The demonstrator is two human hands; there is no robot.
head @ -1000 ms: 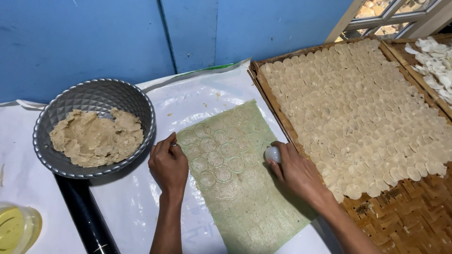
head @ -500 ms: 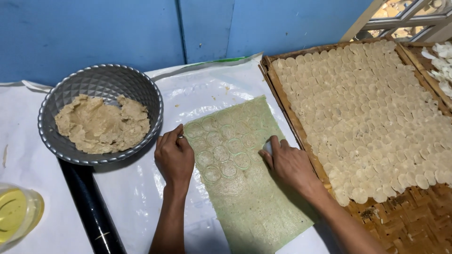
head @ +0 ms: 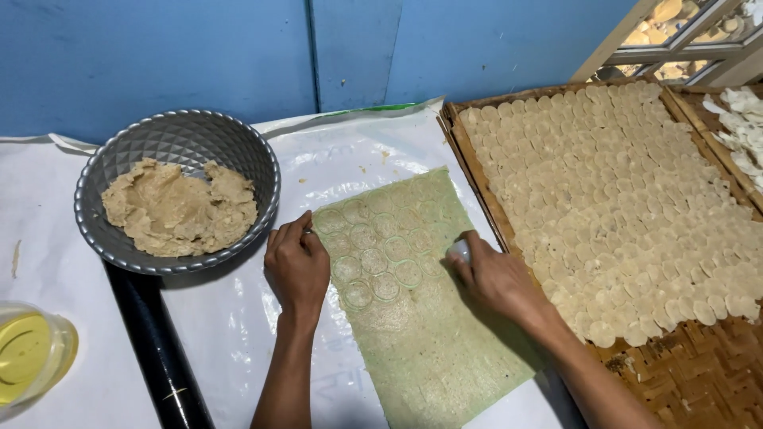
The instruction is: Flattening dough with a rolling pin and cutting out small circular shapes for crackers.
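A thin greenish sheet of rolled dough [head: 413, 318] lies on white plastic, its upper part marked with several cut circles. My left hand [head: 296, 266] rests on the sheet's left edge, fingers curled, pressing it down. At the sheet's right edge my right hand [head: 497, 278] grips a small white round cutter [head: 459, 251], pressed against the dough. To the right stands a woven bamboo tray [head: 699, 373] covered with rows of pale dough discs [head: 628, 199].
A grey faceted metal bowl [head: 179, 135] holding beige dough sits at the left. A black rolling pin [head: 155, 349] lies below it. A clear cup of yellow oil [head: 32, 353] stands at the far left. A blue wall runs behind; a second tray [head: 735, 111] shows at the right edge.
My right hand with the cutter has shifted down the sheet's right side, and more circles are cut. The view has drifted; my left hand stays on the left edge.
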